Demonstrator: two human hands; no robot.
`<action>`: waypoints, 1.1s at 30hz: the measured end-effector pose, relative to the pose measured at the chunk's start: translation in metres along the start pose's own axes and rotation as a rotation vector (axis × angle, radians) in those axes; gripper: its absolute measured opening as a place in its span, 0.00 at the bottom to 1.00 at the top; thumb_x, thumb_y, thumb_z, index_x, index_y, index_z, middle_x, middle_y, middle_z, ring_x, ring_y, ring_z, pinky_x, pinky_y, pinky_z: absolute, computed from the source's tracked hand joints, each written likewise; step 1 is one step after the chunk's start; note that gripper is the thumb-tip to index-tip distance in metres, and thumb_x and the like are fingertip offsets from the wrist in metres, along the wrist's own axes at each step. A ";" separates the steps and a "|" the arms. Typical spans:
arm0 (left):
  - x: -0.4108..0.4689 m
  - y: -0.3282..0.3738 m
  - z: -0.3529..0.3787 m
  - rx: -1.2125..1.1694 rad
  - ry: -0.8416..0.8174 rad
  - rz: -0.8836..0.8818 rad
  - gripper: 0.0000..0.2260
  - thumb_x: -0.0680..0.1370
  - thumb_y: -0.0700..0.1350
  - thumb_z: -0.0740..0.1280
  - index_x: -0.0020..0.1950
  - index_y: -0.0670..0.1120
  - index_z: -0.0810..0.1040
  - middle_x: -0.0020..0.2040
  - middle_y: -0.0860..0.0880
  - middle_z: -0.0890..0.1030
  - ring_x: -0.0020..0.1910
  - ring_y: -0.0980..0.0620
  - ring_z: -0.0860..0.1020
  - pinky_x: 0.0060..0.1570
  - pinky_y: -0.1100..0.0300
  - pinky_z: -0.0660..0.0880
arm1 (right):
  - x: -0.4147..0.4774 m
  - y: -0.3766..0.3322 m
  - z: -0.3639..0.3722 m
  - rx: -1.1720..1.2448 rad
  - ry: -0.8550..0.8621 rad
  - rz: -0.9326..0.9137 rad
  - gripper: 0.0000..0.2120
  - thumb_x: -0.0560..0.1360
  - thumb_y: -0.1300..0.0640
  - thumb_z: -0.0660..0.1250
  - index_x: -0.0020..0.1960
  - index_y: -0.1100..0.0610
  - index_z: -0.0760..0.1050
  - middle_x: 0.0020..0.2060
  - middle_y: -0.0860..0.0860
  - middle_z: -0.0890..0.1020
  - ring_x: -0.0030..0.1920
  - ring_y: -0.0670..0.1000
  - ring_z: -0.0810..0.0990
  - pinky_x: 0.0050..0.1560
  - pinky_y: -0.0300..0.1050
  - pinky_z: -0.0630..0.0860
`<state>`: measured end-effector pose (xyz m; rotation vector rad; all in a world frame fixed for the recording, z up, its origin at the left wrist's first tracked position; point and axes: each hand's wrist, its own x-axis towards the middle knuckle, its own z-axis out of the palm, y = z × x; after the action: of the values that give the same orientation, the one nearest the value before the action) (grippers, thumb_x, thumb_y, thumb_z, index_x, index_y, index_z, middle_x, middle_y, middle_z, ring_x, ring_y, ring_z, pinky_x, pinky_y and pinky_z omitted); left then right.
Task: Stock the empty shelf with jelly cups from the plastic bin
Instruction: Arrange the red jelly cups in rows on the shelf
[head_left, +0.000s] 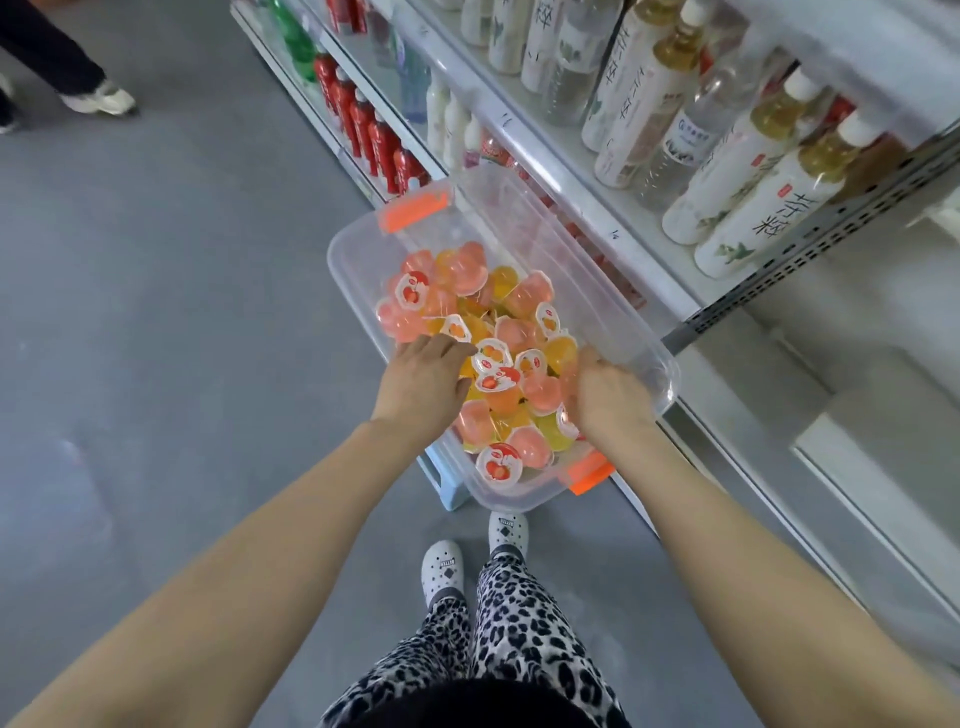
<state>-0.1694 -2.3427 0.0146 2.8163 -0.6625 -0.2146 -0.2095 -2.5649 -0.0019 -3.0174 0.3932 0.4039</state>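
Right at the bottom, a pair of white shoes (441, 571) stands square to the job at 6 o'clock, and both bare arms run forward from there. The left hand (421, 384) lies knuckles-up on the pile, its fingers bent down onto the cups. The right hand (608, 397) is dug in at the 3 o'clock side of the bin, its fingers buried. Whether either of the hands has actually closed on a cup, I cannot tell; the fingertips are hidden. Both look set for scooping, which makes sense with small loose stock like this. The jelly cups (467, 291), pink, orange and yellow, are all heaped inside the clear plastic bin (353, 249), lid off, orange latches (415, 210) at both ends. The bin sits up on a small stool (444, 483), likely to save bending and keep it just beside the shelving. Out at 3 o'clock from the bin is the empty shelf (883, 312), bare and white, with no cup on it that I can see, so the stocking looks barely begun. Further up, at 1 o'clock, tea bottles (753, 208) fill the tier above. At 12 o'clock red bottles (363, 124) line a low shelf. Far off at 10 o'clock, another person's shoe (104, 98) rests on the grey floor (156, 312).
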 end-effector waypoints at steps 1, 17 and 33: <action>0.001 0.001 -0.001 0.032 -0.027 0.007 0.20 0.79 0.51 0.64 0.71 0.52 0.70 0.66 0.50 0.75 0.64 0.46 0.73 0.64 0.53 0.65 | -0.001 0.001 -0.001 0.011 0.009 -0.010 0.14 0.75 0.59 0.64 0.59 0.61 0.67 0.47 0.59 0.81 0.48 0.62 0.80 0.40 0.51 0.69; 0.034 0.033 0.022 0.265 -0.290 0.292 0.28 0.72 0.30 0.67 0.69 0.48 0.68 0.62 0.44 0.72 0.57 0.43 0.75 0.42 0.54 0.73 | -0.080 -0.006 -0.026 0.535 0.319 -0.067 0.26 0.66 0.60 0.71 0.62 0.59 0.70 0.55 0.54 0.70 0.48 0.56 0.74 0.43 0.40 0.64; 0.021 0.106 -0.063 -0.578 -0.022 0.207 0.23 0.70 0.50 0.75 0.63 0.50 0.76 0.54 0.51 0.74 0.53 0.50 0.75 0.51 0.56 0.72 | -0.121 0.080 -0.106 0.574 0.588 0.072 0.24 0.70 0.52 0.72 0.64 0.55 0.71 0.56 0.51 0.76 0.57 0.53 0.72 0.54 0.42 0.67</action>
<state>-0.1828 -2.4313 0.1015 2.1833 -0.7478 -0.3363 -0.3166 -2.6244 0.1291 -2.4927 0.5363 -0.5262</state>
